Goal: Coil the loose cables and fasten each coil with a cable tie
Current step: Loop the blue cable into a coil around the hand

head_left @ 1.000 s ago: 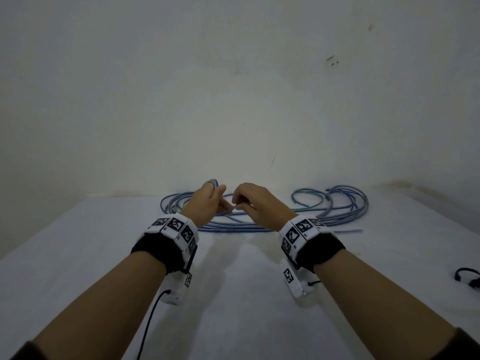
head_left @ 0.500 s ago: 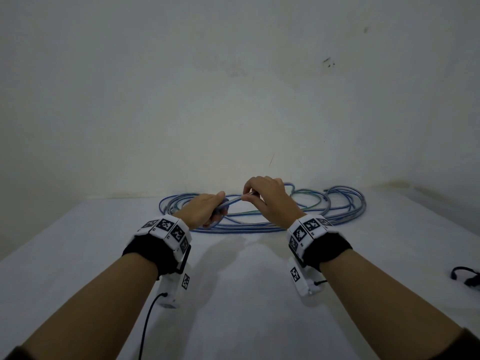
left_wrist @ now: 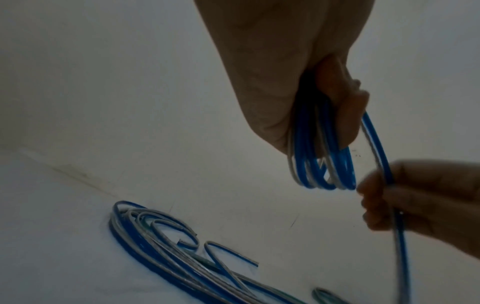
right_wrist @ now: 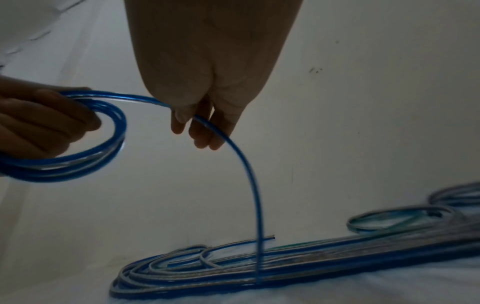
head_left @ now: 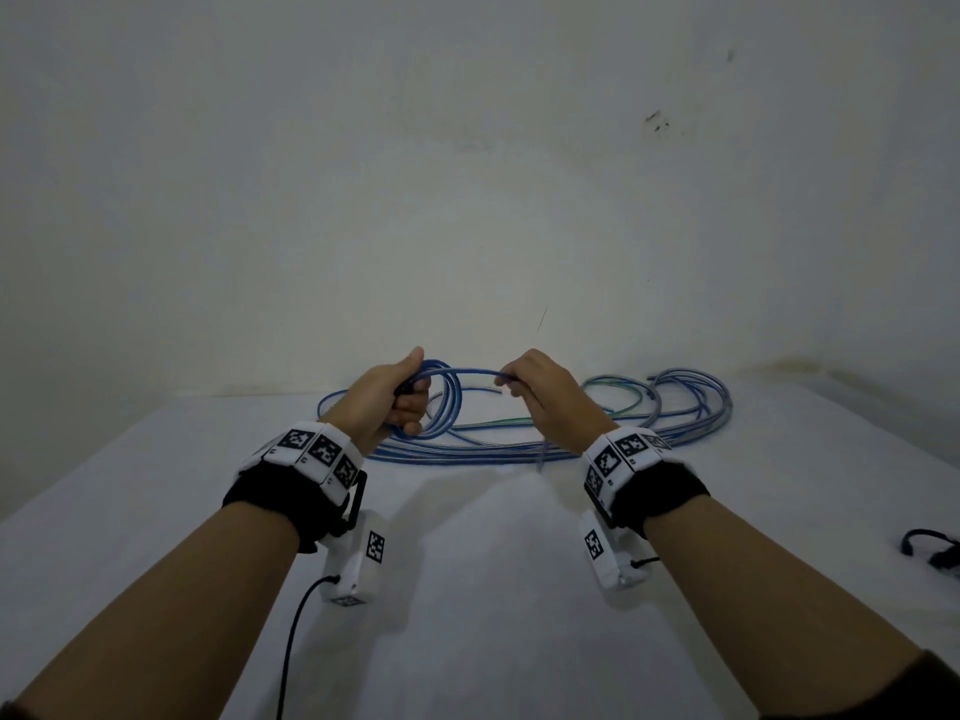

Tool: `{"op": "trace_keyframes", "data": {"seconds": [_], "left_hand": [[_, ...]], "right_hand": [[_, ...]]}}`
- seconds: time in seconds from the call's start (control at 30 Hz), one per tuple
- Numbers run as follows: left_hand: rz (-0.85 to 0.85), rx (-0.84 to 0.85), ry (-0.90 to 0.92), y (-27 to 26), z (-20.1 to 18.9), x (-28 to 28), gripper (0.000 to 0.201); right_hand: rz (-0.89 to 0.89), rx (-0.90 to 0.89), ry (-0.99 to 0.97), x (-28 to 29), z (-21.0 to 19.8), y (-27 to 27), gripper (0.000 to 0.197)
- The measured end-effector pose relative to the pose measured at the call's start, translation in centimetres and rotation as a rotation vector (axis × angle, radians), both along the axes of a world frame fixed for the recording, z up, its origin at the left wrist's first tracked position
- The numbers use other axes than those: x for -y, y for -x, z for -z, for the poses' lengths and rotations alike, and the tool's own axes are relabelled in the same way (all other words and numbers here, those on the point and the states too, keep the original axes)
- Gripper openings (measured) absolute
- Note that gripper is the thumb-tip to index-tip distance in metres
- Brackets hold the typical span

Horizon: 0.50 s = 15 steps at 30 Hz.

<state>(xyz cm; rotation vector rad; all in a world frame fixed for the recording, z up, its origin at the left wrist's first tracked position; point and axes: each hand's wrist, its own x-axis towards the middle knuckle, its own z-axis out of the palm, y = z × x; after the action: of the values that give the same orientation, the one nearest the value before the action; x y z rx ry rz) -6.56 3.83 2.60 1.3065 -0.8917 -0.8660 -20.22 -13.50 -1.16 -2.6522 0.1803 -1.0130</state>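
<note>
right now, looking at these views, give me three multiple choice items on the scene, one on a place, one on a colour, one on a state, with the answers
1. Where does the uncoiled cable pile lie?
A. on the white table near the wall
B. on the floor
C. in a box

2. What colour is the coil in the left hand?
A. red
B. blue
C. yellow

3. What is the right hand doing?
A. resting flat on the table
B. pinching the cable strand that runs from the coil down to the pile
C. holding a cable tie

Answers:
1. A, the head view shows the pile lying on the table by the wall.
2. B, both wrist views show blue loops.
3. B, the right wrist view shows the fingers closed on the strand.
</note>
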Motion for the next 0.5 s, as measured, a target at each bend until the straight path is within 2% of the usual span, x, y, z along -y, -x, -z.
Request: {"op": "trace_keyframes", "data": {"seconds": [0.13,0.17,0.37,0.5], "left_hand": [[-0.006,-0.056,0.024,-0.5,0.0,-0.2,0.048],[0.004,-0.074,0.034,-0.5,0.0,-0.2,0.048],[0.062,-0.203,0.137,-0.6,-0.2,0.0,0.041],[0.074,-0.183,0.2,-0.2,0.0,0.8,0.034]], "right_hand": [[0.272,-0.122,0.115,1.5,0.8,0.6,0.024],[0.284,-0.166,0.072,1.6,0.7,0.7,0.024],[0.305,-0.218,-0.21,1.5,0.7,1.3,0.021],[0.092,-0.088,-0.558,0.2,0.3,1.5,0.016]]}}
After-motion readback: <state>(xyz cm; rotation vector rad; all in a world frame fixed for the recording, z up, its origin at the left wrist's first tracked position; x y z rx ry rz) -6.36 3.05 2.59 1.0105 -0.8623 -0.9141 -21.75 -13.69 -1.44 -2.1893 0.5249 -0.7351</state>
